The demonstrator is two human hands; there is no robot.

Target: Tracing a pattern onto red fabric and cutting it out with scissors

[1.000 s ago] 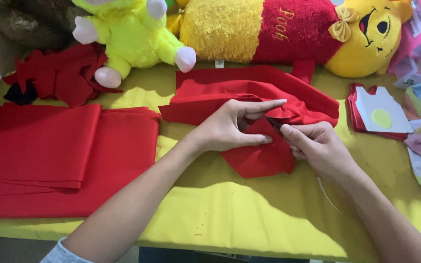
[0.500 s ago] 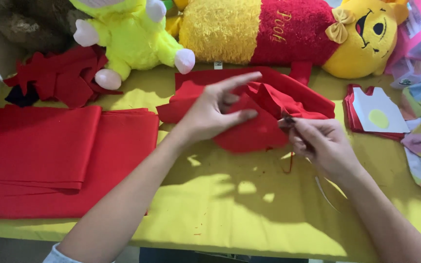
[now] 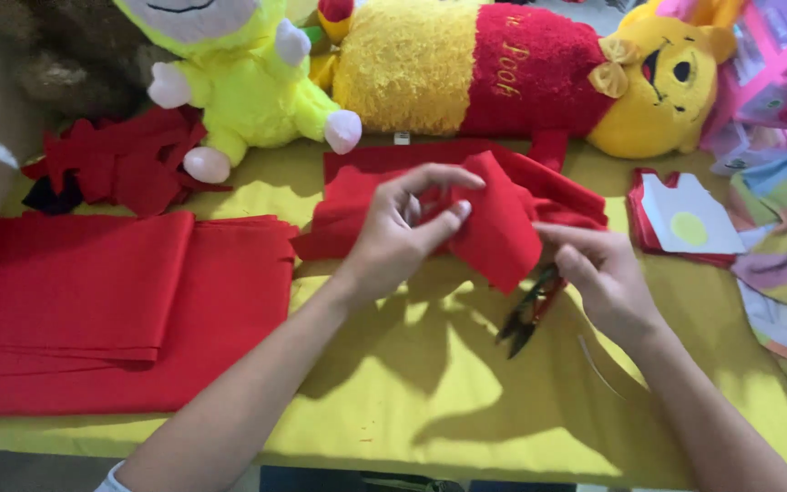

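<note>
Here, a yellow bench [image 3: 466,401] carries a big folded stack of red cloth [image 3: 111,301] on the left. Near the middle, the left hand [image 3: 403,241] pinches a smaller red cloth piece [image 3: 503,228] between thumb and fingers, lifting it. The right hand [image 3: 608,278] has its fingers closed on that cloth's edge and on small dark snips [image 3: 526,314].

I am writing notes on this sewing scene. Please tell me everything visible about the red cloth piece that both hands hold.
The red cloth piece looks like soft, matte felt or fleece, plain red with no pattern. It is folded and bunched, lifted slightly above the yellow table cover, with one pointed corner hanging down. The left hand pinches its upper fold between thumb and fingers; the right hand touches its right edge. Behind it, more red cloth of the same kind lies flat.
</note>
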